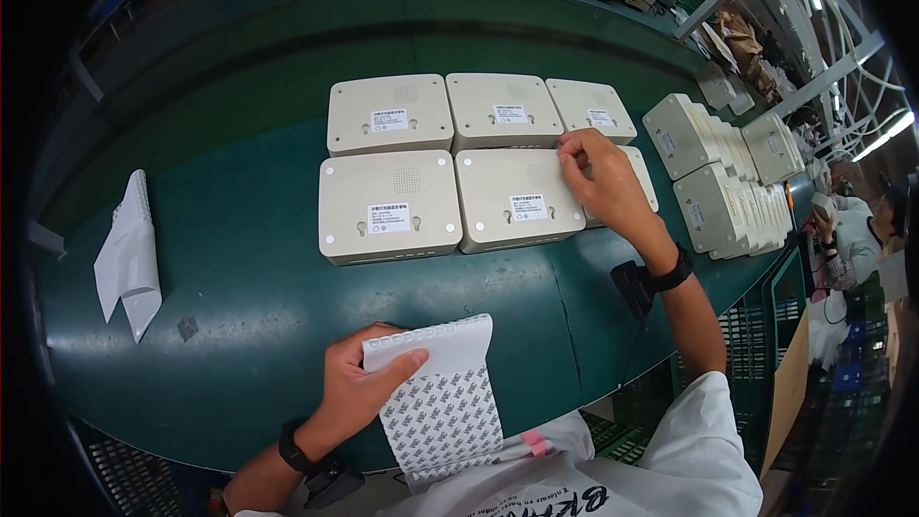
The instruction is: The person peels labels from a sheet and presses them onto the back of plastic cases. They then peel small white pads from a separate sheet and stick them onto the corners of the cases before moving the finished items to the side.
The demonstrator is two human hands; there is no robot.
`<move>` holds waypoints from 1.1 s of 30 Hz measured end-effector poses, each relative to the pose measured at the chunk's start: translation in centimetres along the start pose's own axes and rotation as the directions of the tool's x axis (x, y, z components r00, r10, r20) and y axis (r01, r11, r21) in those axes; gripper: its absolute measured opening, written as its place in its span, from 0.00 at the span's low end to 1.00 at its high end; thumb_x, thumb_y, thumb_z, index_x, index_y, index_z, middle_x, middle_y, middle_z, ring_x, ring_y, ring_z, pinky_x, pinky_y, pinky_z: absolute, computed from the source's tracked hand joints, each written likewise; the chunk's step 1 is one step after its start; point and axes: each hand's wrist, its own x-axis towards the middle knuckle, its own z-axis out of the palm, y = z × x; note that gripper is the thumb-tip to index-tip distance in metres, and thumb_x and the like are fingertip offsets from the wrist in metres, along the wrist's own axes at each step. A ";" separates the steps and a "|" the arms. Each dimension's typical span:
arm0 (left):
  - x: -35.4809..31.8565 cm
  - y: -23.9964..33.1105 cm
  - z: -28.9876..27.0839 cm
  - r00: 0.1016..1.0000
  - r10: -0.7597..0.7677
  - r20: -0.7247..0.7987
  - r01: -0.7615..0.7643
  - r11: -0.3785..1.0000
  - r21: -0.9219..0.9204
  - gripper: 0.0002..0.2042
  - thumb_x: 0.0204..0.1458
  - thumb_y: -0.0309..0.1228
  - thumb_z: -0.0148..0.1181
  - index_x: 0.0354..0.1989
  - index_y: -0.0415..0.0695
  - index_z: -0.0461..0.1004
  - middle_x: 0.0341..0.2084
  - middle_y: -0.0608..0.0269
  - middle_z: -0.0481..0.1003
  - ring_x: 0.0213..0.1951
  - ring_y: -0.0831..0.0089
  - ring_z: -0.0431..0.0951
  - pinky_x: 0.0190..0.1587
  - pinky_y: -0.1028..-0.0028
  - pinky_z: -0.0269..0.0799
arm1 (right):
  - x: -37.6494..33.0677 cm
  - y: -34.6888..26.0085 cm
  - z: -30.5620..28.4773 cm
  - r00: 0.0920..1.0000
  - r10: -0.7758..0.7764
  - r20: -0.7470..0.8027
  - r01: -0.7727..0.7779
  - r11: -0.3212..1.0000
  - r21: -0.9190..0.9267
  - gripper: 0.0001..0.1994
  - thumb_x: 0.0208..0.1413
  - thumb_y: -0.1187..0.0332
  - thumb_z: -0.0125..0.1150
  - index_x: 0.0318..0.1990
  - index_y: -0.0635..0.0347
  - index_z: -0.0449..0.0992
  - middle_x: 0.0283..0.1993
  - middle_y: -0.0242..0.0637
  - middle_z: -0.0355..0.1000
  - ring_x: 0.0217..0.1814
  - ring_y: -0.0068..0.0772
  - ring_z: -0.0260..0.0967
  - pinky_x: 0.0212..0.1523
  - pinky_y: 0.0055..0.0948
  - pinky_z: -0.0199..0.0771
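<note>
Six beige plastic boxes lie flat in two rows on the green belt (pixel 249 258), each with a white label. My right hand (pixel 601 184) rests on the near-row middle box (pixel 518 199), fingertips pinched at its far right corner. The box under my wrist (pixel 643 182) is mostly hidden. My left hand (pixel 359 385) holds a white sheet of small round pads (pixel 440 402) near the belt's front edge, thumb on its folded top. Both wrists wear dark bands.
A used white backing sheet (pixel 129 258) lies at the left of the belt. Several more beige boxes (pixel 728 172) stand on edge in stacks at the right. Another person (pixel 847 230) works at far right. A small grey scrap (pixel 188 327) lies near the front.
</note>
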 end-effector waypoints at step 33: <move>-0.2 0.4 0.1 0.995 0.038 0.090 -0.030 0.996 -0.081 0.09 0.53 0.23 0.70 0.41 0.35 0.81 0.36 0.59 0.83 0.36 0.78 0.81 0.40 0.77 0.78 | -10.7 -14.0 4.0 0.937 -0.068 0.341 -0.165 0.776 0.609 0.12 0.58 0.68 0.68 0.47 0.65 0.78 0.43 0.46 0.79 0.43 0.41 0.79 0.42 0.30 0.78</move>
